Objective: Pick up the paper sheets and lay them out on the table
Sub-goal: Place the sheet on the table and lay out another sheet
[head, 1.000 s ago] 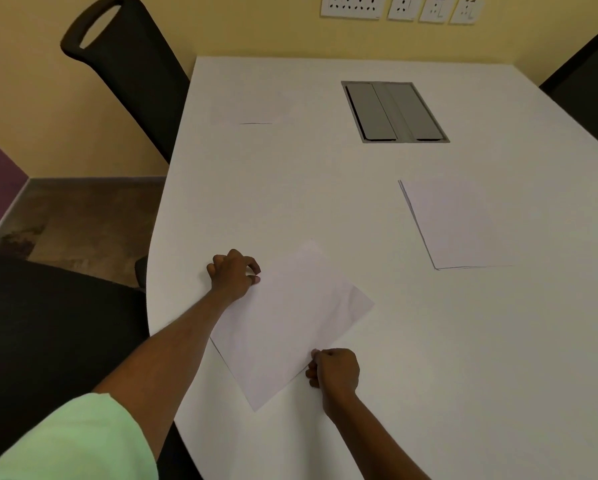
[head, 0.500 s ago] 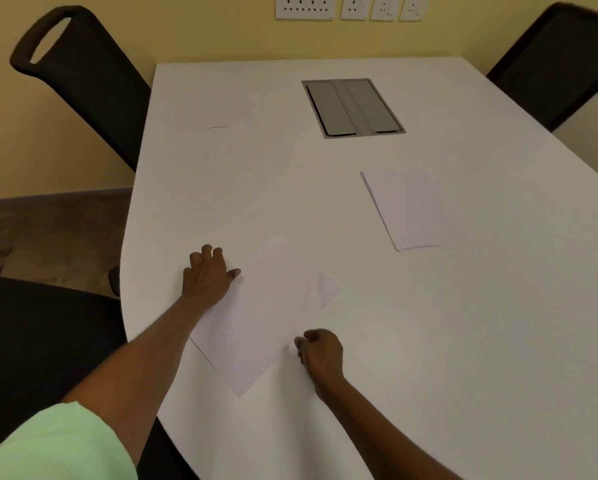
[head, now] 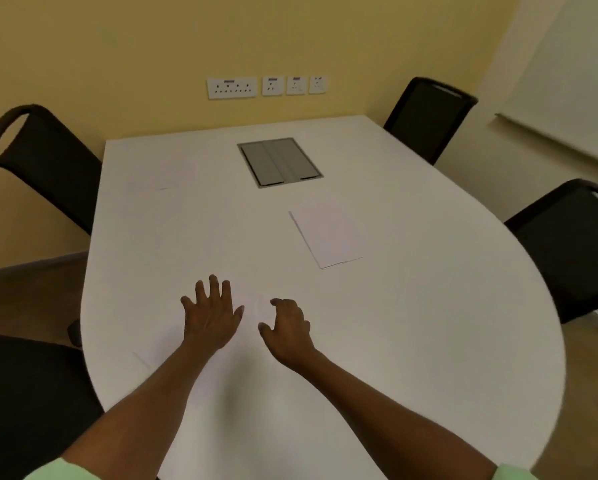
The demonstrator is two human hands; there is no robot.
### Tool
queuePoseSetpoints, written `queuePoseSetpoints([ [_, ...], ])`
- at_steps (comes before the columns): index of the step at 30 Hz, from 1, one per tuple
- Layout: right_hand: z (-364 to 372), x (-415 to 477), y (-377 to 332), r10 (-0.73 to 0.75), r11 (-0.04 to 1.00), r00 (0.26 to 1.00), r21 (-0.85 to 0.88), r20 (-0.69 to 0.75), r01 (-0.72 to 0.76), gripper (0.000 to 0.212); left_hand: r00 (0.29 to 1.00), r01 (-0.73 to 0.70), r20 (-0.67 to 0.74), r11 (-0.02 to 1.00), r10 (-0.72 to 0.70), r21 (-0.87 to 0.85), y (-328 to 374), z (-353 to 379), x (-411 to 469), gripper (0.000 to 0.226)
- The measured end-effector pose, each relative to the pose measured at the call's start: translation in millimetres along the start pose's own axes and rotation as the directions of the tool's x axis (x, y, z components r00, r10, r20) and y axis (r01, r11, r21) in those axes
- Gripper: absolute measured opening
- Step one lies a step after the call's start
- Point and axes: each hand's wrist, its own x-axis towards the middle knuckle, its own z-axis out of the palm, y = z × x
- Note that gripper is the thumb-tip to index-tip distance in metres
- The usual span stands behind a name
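Near sheet (head: 200, 344) flat beneath splayed left hand (head: 211, 318); right hand (head: 287, 330) loosely curled, empty.

My two bare forearms, the left hand (head: 211, 317) and right hand (head: 288, 332), extend from short pale-green sleeves (head: 60, 471).

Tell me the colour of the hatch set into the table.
Grey: the hatch shows best in the head view, the only one.
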Motion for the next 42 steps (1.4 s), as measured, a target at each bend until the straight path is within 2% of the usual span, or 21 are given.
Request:
queuePoseSetpoints([
  [7,-82.7,-45.6,18.9,-0.079,0.984,0.99,-0.17,-0.114,0.058,0.064,0.991,0.101,-0.074,0.99,-0.108,-0.103,75.2,-71.2,-46.2,0.066],
  [14,-161.8,-80.8,44.7,-0.235,0.916,0.955,-0.37,-0.179,0.156,0.069,0.979,0.093,-0.169,0.99,-0.111,-0.107,141.9,-123.6,-75.6,0.067],
  [23,-233.2,-125.5,124.1,-0.304,0.905,0.934,-0.362,-0.185,0.223,0.067,0.957,0.154,-0.232,0.984,-0.171,-0.089,229.2,-151.7,-110.7,0.067],
  [30,-285.0,-144.6,186.6,-0.3,0.912,0.935,-0.346,-0.191,0.221,0.066,0.958,0.128,-0.26,0.992,-0.125,-0.002,298.5,-167.1,-130.5,0.065],
  [42,-328.8,-75.0,225.1,-0.297,0.913,0.943,-0.334,-0.153,0.234,0.062,0.971,0.198,-0.148,0.979,-0.188,0.055,335.5,-158.0,-83.4,0.067],
])
